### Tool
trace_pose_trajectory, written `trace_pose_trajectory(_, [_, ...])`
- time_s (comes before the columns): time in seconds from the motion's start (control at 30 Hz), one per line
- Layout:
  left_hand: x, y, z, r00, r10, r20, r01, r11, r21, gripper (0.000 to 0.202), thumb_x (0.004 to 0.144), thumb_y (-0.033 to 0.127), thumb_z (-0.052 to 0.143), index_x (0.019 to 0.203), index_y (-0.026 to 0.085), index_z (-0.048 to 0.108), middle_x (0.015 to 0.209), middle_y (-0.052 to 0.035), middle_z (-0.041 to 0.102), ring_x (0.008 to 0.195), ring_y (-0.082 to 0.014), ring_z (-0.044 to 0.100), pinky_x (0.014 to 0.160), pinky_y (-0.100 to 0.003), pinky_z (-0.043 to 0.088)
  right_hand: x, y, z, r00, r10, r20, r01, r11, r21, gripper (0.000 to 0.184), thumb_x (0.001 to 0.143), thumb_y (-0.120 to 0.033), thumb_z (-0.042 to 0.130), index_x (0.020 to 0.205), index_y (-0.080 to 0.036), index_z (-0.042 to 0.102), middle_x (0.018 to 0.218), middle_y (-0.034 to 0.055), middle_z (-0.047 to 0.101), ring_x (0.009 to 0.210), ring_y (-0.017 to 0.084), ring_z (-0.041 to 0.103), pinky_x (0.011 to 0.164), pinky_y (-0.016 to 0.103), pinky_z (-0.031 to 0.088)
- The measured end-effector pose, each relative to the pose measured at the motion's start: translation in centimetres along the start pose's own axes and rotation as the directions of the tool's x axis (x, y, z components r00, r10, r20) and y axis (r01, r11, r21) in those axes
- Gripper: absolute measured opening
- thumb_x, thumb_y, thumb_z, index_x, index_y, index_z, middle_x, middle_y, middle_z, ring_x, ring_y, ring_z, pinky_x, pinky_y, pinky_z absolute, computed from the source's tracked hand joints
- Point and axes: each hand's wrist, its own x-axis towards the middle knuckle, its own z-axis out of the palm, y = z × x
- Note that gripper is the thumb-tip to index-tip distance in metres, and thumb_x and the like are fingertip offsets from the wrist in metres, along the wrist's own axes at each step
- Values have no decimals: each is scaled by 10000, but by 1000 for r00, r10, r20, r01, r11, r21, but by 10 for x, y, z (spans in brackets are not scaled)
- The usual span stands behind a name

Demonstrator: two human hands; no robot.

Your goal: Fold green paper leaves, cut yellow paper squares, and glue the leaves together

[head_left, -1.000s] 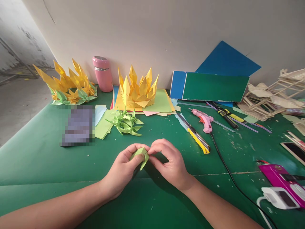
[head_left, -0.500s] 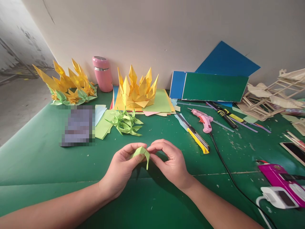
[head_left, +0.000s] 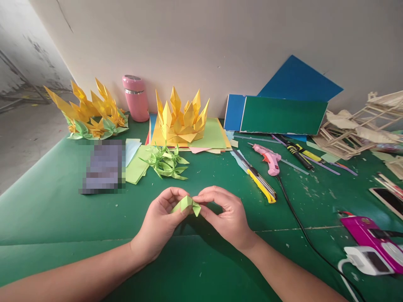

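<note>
Green paper point(head_left: 186, 203): I see it between both hands, above the tabletop point(head_left: 78, 222)
Left hand point(head_left: 159, 218): pinching its body
Right hand point(head_left: 226, 214): pinching its right end
Room: cutter point(head_left: 260, 183) off right, table edge far left

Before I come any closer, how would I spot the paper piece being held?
On the green table, find the yellow paper crown on coloured sheets, then the green folded pieces in front. Nearer the camera, the left hand and right hand meet at the paper piece. Unlike those pieces, it alone is held.
</note>
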Motion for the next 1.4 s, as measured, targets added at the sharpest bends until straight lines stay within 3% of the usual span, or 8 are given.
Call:
trace_pose_trajectory(0.23, [-2,-2,-2,1000,14,17,-15,1000,26,281,659,379,789,740,171,618,718,21,623,664,-87,568,618,-173,489,0,2,-1,991,127,35,-131,979,153,78,784,-152,678,769,-227,695,765,20,665,735,150,634,674,277,533])
trace_pose_trajectory(0.43, [-2,-2,-1,992,101,77,-100,995,-21,240,674,343,786,742,182,621,769,20,614,717,-100,572,677,-208,522,1,-1,-2,981,173,82,-190,942,276,71,788,-164,671,752,-225,671,772,19,632,736,143,611,657,271,525])
trace_pose_trajectory(0.7, [-5,-3,-2,977,150,149,-150,989,-15,173,708,291,764,759,185,637,801,5,604,745,-109,568,678,-207,523,0,-3,-4,950,245,194,-309,825,474,86,809,-198,631,738,-217,588,791,2,531,709,118,564,581,224,512])
trace_pose_trajectory(0.93, [-4,-3,-1,988,90,122,-94,995,29,219,697,323,771,777,183,623,779,23,611,689,-94,587,670,-209,525,1,-4,-5,958,245,149,-282,904,323,20,817,-211,603,800,-210,613,779,16,601,709,137,590,646,262,521])
trace_pose_trajectory(1.17, [-5,-3,0,986,27,164,-39,997,73,216,717,336,751,815,195,619,782,28,624,693,-96,610,675,-210,523,0,-2,-1,943,311,116,-332,882,335,153,817,-232,568,681,-207,503,692,-17,540,587,106,516,538,229,452])
trace_pose_trajectory(1.4, [-3,1,3,988,-17,155,6,997,72,275,680,365,767,800,182,599,743,28,610,679,-102,601,672,-222,521,1,-4,0,937,336,97,-349,913,211,193,838,-279,543,676,-205,469,658,-26,520,548,97,479,508,220,417])
